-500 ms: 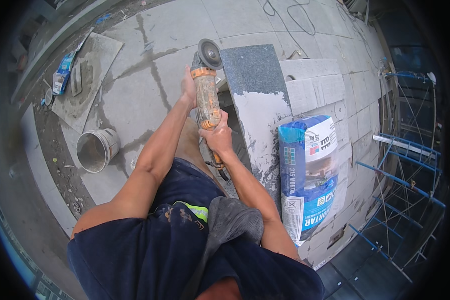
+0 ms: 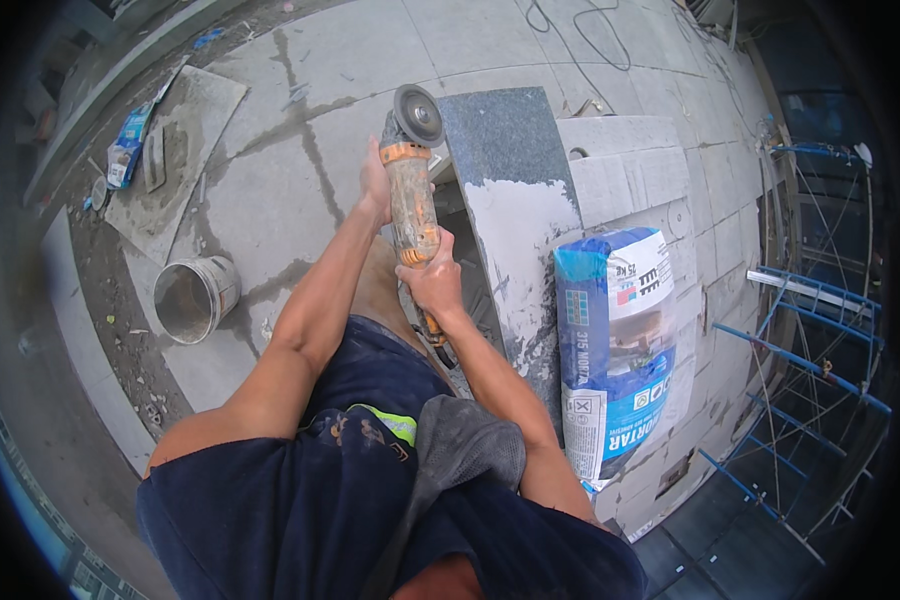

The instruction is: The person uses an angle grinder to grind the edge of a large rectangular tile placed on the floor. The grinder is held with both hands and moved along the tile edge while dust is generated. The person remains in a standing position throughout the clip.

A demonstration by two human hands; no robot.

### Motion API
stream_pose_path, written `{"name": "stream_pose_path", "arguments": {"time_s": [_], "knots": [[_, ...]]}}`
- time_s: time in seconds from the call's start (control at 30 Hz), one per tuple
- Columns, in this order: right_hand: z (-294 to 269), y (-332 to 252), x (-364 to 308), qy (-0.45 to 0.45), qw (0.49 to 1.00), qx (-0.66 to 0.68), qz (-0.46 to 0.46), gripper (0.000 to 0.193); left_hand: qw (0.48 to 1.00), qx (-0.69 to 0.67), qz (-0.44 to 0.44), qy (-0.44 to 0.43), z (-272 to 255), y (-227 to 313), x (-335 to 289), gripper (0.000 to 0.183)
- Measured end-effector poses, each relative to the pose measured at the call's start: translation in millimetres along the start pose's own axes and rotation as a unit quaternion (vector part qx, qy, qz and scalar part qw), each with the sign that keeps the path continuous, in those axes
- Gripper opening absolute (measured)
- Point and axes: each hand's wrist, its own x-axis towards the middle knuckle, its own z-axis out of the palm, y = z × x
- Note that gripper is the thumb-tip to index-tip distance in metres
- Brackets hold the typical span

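Holding angle grinder just left of the slab, with disc right by the slab's far left corner; possibly touching there, hard to tell from this angle. Clamping front of grinder body with left hand, wrapping rear end tightly with right hand. Showing pale grime caked over the body, orange at collar and rear, round grey disc up front. Also seeing blue-and-white bag just right of slab, dirty bucket well left of slab.
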Motion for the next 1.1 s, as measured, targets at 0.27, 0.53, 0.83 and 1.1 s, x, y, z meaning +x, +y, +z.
{"name": "stream_pose_path", "arguments": {"time_s": [0.27, 0.53, 0.83, 1.1], "knots": [[-0.4, 6.1, -15.2, -0.002, 1.0, 0.012, 0.01, 0.083, 1.0, -0.023, 0.0, -0.013, -3.0, -9.6, -12.4, 0.094], [-0.4, 16.3, -24.6, -0.003, 1.0, 0.008, 0.009, 0.086, 1.0, -0.009, 0.0, -0.001, 0.2, -15.8, -23.6, 0.094], [-5.8, 1.9, -13.4, 0.005, 1.0, -0.008, -0.022, 0.085, 1.0, 0.001, 0.006, 0.006, 3.8, -7.6, -11.7, 0.097], [2.6, 23.3, 3.6, 0.07, 0.986, -0.074, -0.131, 0.081, 1.0, -0.006, 0.0, 0.017, 5.7, -2.4, -2.5, 0.096]]}}
